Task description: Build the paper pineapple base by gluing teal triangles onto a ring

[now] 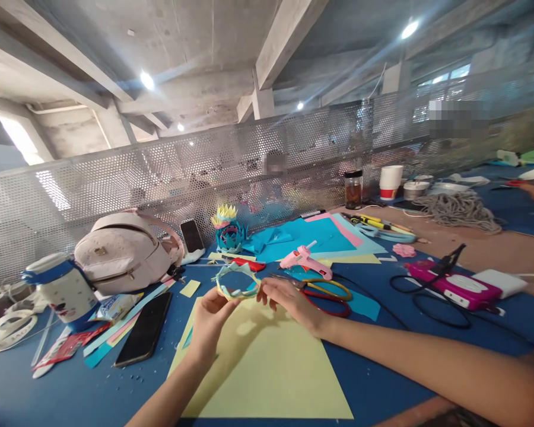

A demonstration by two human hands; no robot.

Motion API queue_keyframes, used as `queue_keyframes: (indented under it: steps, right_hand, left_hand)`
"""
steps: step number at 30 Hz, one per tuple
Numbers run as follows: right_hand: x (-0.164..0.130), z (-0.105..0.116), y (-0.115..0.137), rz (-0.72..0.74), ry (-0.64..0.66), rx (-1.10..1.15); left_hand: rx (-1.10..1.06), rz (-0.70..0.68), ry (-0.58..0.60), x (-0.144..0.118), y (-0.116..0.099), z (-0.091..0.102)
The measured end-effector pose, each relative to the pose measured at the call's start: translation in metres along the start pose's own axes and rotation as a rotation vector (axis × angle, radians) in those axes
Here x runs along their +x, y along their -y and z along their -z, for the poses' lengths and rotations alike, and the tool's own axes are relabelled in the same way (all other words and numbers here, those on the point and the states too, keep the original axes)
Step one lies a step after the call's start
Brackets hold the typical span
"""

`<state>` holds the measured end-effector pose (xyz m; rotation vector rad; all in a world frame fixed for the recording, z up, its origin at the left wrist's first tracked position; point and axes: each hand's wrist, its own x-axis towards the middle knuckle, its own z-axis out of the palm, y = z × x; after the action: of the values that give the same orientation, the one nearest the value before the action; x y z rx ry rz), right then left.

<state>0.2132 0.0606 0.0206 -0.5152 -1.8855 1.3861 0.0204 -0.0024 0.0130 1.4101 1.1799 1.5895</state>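
Note:
A ring of folded paper (237, 290), pale yellow and light blue with pointed edges, is held up over a yellow sheet (267, 367). My left hand (213, 314) pinches its lower left side between thumb and fingers. At the ring's right side, the bent fingers of my right hand (287, 302) close on the edge; their tips are partly hidden. Just beyond my right hand lie scissors with red and yellow handles (327, 299) and a pink hot glue gun (305, 261). Behind the ring stands a blue, pink and yellow folded-paper piece (229, 231).
To the left are a phone (145, 329), a flask (62, 290) and a pink backpack (120, 249). Blue paper (311, 234) lies at the back. On the right are a magenta device with cables (454, 284) and grey cord (463, 210). A perforated metal screen (169, 184) stands behind.

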Motion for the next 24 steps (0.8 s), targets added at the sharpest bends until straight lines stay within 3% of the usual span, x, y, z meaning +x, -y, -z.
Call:
queue_keyframes:
  steps: [4, 8, 12, 18, 24]
  right_hand:
    - [-0.002, -0.001, -0.003, 0.0, -0.105, -0.072]
    - [-0.005, 0.001, 0.001, 0.183, -0.259, -0.3]
    - [-0.005, 0.003, 0.008, 0.285, -0.174, -0.427]
    - [-0.003, 0.002, 0.003, 0.186, -0.118, -0.487]
    - [-0.003, 0.001, 0.006, 0.198, -0.086, -0.521]
  left_hand:
    - [-0.341, 0.23, -0.039, 0.003, 0.001, -0.002]
    - [-0.47, 0.356, 0.026, 0.002, 0.004, -0.002]
    - [-0.43, 0.414, 0.116, 0.002, 0.013, -0.002]
    - [-0.317, 0.431, 0.193, 0.001, 0.011, 0.0]
    - [-0.202, 0.411, 0.231, 0.004, 0.006, 0.003]
